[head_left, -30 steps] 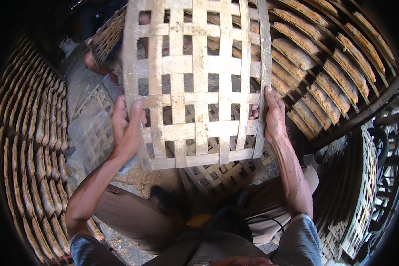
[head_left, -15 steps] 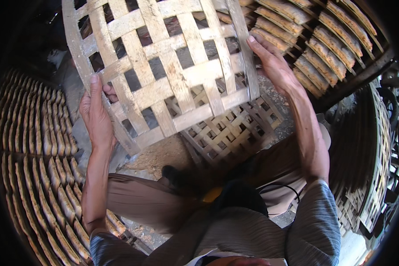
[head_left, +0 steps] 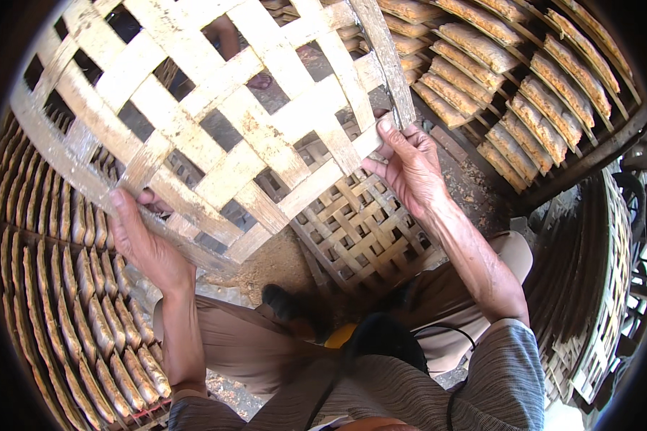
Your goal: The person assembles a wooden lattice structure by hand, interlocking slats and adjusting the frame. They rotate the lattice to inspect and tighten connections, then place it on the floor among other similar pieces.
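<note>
A large woven bamboo lattice panel is raised in front of me, tilted, with its left side lower. My left hand is closed on its left edge, the thumb on top and the fingertips curled through a gap. My right hand pinches the panel near its right corner, thumb on the face and fingers partly behind the edge strip. Beneath it, between my knees, leans a smaller-looking woven bamboo panel, partly hidden by the raised one.
Rows of thin orange-brown slabs line the left side. More slabs sit on a rack at the upper right. Many woven panels stand stacked at my right. Sawdust covers some floor. Skin, apparently another person's, shows through the gaps.
The raised panel has swung left and tilted, its left side dropping. My left hand has moved left and down with it. My right hand sits lower, nearer the panel's right corner.
</note>
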Motion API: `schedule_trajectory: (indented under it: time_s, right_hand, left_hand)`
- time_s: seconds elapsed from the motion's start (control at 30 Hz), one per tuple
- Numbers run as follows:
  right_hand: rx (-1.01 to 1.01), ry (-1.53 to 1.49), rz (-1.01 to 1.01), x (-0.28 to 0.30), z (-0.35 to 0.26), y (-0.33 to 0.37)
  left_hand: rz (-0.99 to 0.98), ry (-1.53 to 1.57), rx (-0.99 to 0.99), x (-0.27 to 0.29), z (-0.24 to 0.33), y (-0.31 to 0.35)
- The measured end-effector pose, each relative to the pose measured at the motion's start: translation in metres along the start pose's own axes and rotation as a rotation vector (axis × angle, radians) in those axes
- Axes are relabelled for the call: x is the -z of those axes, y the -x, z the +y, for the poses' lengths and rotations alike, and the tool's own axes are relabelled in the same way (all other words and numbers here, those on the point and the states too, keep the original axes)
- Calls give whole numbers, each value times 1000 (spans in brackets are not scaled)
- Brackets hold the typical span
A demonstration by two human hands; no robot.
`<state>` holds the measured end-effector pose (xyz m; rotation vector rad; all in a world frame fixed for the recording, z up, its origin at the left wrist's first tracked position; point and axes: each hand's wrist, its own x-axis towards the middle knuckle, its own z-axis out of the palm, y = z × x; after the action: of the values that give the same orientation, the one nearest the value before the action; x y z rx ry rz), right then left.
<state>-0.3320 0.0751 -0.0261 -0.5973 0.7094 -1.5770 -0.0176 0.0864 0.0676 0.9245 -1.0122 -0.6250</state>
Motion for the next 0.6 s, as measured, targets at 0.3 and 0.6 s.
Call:
schedule_trajectory:
  time_s: [0.3, 0.6]
  right_hand:
    - [106, -78, -100, -8, -13, -6]
    - [-49, -250, -111, -6, -20, -3]
  left_hand:
    - [-27, -24, -8, 12, -8, -1]
    - [-9, 7, 18, 12, -9, 0]
